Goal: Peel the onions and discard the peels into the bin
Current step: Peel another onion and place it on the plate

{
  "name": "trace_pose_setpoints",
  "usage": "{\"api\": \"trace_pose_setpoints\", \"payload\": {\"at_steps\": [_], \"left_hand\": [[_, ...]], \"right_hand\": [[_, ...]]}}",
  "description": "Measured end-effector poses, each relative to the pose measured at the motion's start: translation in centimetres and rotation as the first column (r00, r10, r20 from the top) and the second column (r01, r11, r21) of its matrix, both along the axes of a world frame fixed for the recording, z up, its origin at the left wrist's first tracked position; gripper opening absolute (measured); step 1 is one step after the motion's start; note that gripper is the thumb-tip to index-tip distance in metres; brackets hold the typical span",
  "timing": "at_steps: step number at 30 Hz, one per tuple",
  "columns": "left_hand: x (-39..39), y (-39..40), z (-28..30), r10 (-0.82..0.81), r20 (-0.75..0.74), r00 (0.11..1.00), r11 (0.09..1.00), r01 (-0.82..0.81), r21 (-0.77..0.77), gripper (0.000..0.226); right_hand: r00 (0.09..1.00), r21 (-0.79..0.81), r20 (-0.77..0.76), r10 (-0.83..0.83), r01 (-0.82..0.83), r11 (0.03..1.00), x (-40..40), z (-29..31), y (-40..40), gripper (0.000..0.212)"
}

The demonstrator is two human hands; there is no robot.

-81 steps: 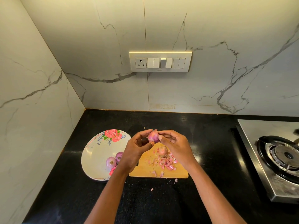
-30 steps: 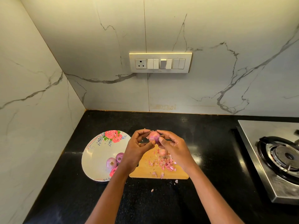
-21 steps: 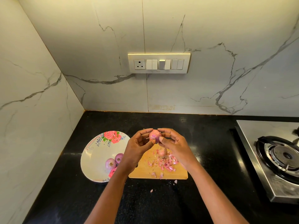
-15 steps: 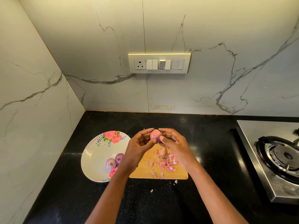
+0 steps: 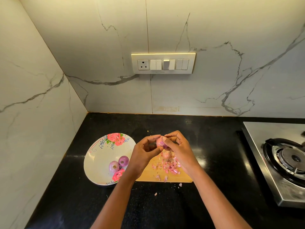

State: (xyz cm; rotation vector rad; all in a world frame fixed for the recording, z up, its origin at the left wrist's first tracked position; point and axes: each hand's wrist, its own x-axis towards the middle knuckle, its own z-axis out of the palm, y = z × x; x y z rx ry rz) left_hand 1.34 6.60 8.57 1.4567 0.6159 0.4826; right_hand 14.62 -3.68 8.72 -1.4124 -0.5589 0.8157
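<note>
A small pink onion (image 5: 159, 142) is held above the wooden cutting board (image 5: 184, 176). My left hand (image 5: 144, 154) grips it from the left with curled fingers. My right hand (image 5: 179, 150) pinches its right side with thumb and fingertips. Another small onion (image 5: 167, 154) lies on the board under the hands, beside a scatter of pink peels (image 5: 170, 166). Two purple onions (image 5: 118, 163) sit in the floral plate (image 5: 97, 161) to the left. No bin is in view.
A steel gas stove (image 5: 283, 161) with a burner takes up the right of the black counter (image 5: 165, 205). Marble walls close off the left and back. A switch panel (image 5: 163, 63) hangs on the back wall. A few peel bits (image 5: 180, 184) lie on the counter before the board.
Both hands have stayed over the board, working at the onion. The right fingers have shifted slightly on its skin. The plate and board have not moved.
</note>
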Motion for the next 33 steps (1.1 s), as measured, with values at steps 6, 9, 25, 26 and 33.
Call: {"api": "trace_pose_setpoints", "payload": {"at_steps": [6,9,25,26,33], "left_hand": [[-0.2,0.4,-0.2,0.055,0.002,0.999,0.998,-0.055,-0.023,0.042],[-0.2,0.6,0.2,0.025,-0.004,1.0,1.0,-0.025,-0.015,0.044],[-0.2,0.3,0.1,-0.005,-0.065,0.998,0.997,0.01,0.074,0.039],[-0.2,0.3,0.1,-0.01,-0.067,0.998,0.997,0.015,0.074,0.039],[-0.4,0.6,-0.1,-0.031,-0.062,0.998,0.999,0.032,0.022,0.038]], "right_hand": [[0.967,-0.06,0.228,0.113,-0.102,0.993,1.2,-0.1,-0.7,0.021],[0.924,-0.076,0.346,0.162,-0.145,0.987,1.6,-0.1,-0.8,0.028],[0.853,-0.091,0.522,0.025,0.026,0.996,1.4,-0.6,-0.4,0.007],[0.855,-0.089,0.518,0.011,0.041,0.995,1.5,-0.6,-0.3,0.006],[0.859,-0.072,0.494,-0.132,0.192,0.979,2.2,-1.4,-0.1,0.008]]}}
